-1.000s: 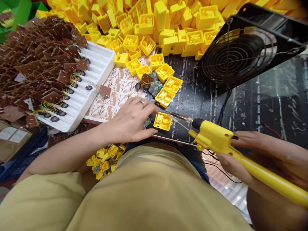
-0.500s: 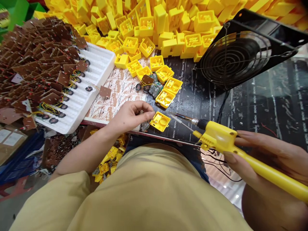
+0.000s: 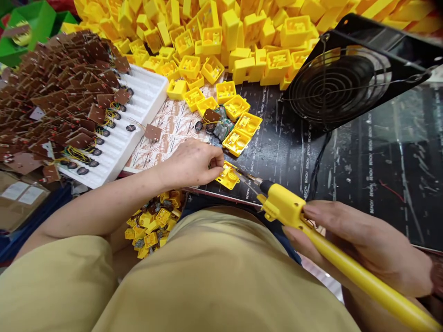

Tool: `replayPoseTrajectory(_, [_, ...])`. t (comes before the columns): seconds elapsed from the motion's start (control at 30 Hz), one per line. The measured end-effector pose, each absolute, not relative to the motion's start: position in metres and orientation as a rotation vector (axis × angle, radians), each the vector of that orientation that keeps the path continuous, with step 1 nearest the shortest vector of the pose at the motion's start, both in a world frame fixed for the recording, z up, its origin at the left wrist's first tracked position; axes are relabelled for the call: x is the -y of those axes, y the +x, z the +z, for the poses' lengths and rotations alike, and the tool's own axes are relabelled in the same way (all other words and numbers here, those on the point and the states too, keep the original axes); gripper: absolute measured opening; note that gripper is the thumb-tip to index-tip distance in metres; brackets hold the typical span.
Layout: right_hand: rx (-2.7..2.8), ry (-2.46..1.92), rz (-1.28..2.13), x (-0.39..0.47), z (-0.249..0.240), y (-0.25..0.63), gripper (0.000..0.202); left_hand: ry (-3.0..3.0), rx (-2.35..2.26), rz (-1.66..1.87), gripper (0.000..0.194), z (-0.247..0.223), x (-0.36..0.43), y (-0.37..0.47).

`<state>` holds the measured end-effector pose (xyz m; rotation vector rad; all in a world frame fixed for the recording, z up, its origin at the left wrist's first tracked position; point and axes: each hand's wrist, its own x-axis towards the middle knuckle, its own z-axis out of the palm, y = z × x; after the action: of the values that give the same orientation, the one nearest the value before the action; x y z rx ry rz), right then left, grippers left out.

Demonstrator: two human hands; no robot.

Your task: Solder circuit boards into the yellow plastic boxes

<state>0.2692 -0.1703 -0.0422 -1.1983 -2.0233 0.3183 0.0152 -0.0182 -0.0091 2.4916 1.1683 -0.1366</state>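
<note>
One yellow casing (image 3: 230, 177) lies between the hands (image 3: 190, 162) (image 3: 368, 237), nearer the left.

Dark bench (image 3: 346, 180) — black fan (image 3: 327, 90), yellow casings (image 3: 236, 142), red wire (image 3: 391, 190).

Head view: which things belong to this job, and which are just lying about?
Likely in the job:
yellow soldering iron, in the right hand
small yellow case, at the left hand
brown boards, apparently supplies

Likely just lying about:
red wire
cardboard box
black fan, role unclear
</note>
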Motion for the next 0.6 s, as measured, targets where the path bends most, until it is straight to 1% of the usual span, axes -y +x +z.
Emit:
replayPoseTrajectory(0.1, [2.059,-1.136,0.324,0.168,-0.037,0.260,0.030,2.511,-1.175,-0.107,0.020,-0.009,0.018,0.016])
replayPoseTrajectory(0.2, [2.095,-1.208,0.310,0.166,-0.032,0.258,0.012,2.511,-1.173,-0.072,0.020,-0.010,0.018,0.016])
replayPoseTrajectory(0.27, [2.140,-1.231,0.279,0.163,-0.029,0.256,0.005,2.521,-1.157,-0.056,0.020,-0.012,0.018,0.016])
replayPoseTrajectory(0.33, [2.168,-1.162,0.208,0.160,-0.027,0.254,0.008,2.547,-1.133,-0.053,0.020,-0.013,0.017,0.016])
replayPoseTrajectory(0.47, [2.194,-0.967,0.036,0.153,-0.023,0.248,0.029,2.548,-1.124,-0.073,0.019,-0.014,0.015,0.018])
replayPoseTrajectory(0.53, [2.221,-0.936,0.036,0.153,-0.020,0.249,0.028,2.540,-1.130,-0.083,0.020,-0.014,0.015,0.019])
replayPoseTrajectory(0.6, [2.192,-1.045,0.117,0.156,-0.017,0.253,0.019,2.542,-1.131,-0.094,0.020,-0.013,0.015,0.020])
